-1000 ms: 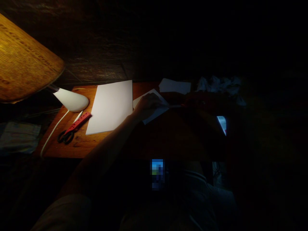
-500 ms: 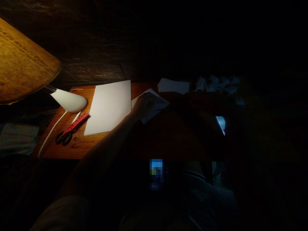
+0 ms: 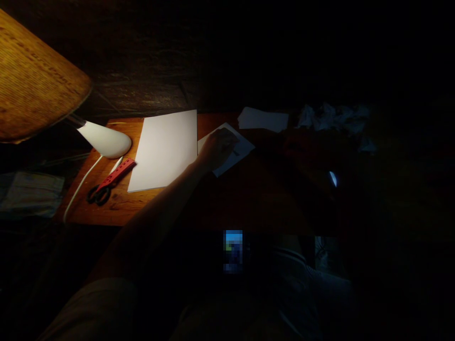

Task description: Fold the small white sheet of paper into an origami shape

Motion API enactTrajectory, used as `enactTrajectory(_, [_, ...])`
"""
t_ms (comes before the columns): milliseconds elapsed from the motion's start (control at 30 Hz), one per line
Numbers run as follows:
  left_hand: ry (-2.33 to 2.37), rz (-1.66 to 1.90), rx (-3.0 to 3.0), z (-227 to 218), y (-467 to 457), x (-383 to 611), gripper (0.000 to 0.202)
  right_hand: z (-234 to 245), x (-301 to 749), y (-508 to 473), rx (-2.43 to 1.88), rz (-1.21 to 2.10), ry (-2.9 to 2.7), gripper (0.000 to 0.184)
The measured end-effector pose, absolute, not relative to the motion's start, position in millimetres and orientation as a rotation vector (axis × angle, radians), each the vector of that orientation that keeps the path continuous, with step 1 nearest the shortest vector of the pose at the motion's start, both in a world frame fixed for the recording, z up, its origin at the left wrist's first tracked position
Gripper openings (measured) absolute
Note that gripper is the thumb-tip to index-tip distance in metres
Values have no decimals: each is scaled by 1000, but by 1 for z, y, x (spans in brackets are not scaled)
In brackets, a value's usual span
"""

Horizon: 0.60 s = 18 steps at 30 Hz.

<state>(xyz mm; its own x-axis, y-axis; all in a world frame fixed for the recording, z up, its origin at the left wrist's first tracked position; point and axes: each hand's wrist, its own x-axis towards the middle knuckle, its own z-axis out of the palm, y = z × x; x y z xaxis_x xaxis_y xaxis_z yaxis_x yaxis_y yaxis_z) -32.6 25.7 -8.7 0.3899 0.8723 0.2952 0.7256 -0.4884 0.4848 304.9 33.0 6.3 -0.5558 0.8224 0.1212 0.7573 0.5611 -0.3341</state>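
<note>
Paper (image 3: 241,148), set cornerwise nearer far edge of table (image 3: 117,208), lies under left hand (image 3: 217,146); fingers bent, cannot tell whether gripping. Right hand (image 3: 297,145) faint in darkness, right of paper; cannot tell its state. Large white sheets (image 3: 165,147) left of paper. Scissors (image 3: 115,177) near left edge, by lamp (image 3: 112,141).

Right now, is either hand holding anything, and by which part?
The left hand lies over the left and middle of the small sheet; whether it grips cannot be told. The right hand is lost in darkness.
</note>
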Motion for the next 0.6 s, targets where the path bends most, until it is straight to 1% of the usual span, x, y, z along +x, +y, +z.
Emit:
enactTrajectory(167, [1467,716,2360,-9,25,-30,23,9,296,26,-1385,368,-2499,15])
enactTrajectory(233, [1536,675,2383,-10,24,-30,24,11,290,22,-1408,386,-2493,14])
enactTrajectory(400, [1718,581,2398,-11,18,-27,60,15,277,17,-1385,367,-2505,17])
enactTrajectory(533, [1815,460,2363,-4,12,-23,68,24,261,7,-1473,395,-2525,15])
enactTrajectory(600, [1844,398,2345,-1,10,-20,70,31,251,0,-1488,344,-2534,17])
